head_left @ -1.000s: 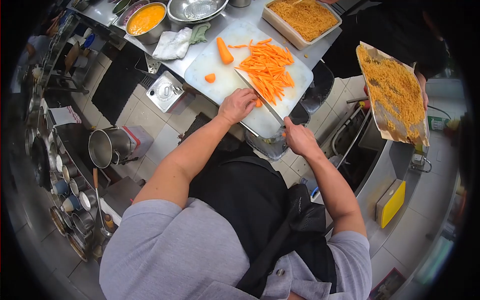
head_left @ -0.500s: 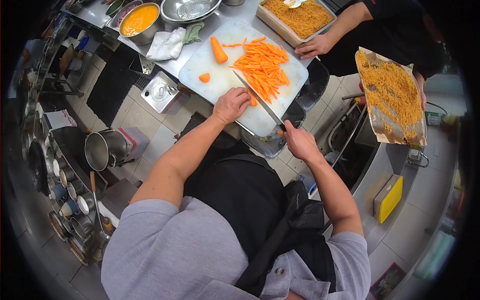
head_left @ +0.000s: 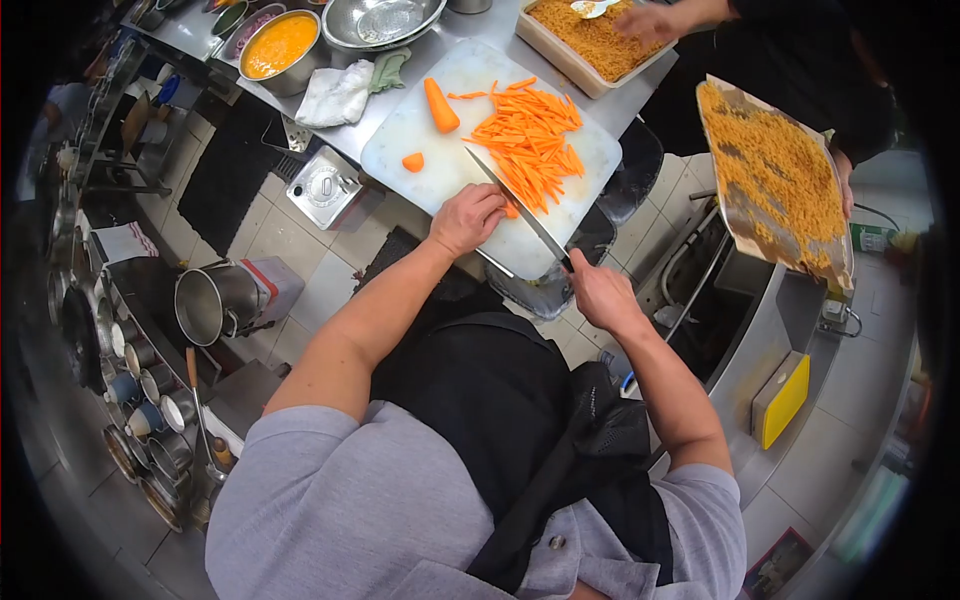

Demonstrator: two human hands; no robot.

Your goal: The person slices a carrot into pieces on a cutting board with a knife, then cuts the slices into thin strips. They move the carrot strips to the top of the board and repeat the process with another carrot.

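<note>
My left hand (head_left: 470,217) is closed over a piece of carrot (head_left: 510,210) on the white cutting board (head_left: 400,150), its fingers curled beside the blade. In my right hand (head_left: 602,292) is the dark handle of a kitchen knife (head_left: 540,231), whose long blade lies across the board right by those fingertips. Beyond the blade spreads a pile of carrot sticks (head_left: 525,140). A thick carrot length (head_left: 440,106) and a small carrot end (head_left: 413,162) rest on the board's left part.
At the upper right, a co-worker's hand (head_left: 650,22) is over a tub of orange-brown crumbs (head_left: 590,50); their other hand holds a crumb-covered tray (head_left: 775,180). A bowl of orange liquid (head_left: 280,52), a white cloth (head_left: 335,95) and a metal colander (head_left: 380,18) stand at the upper left.
The co-worker's hand has moved from the tub's side to above its crumbs, and their tray has tilted more steeply. My hands and the knife keep nearly the same place on the board.
</note>
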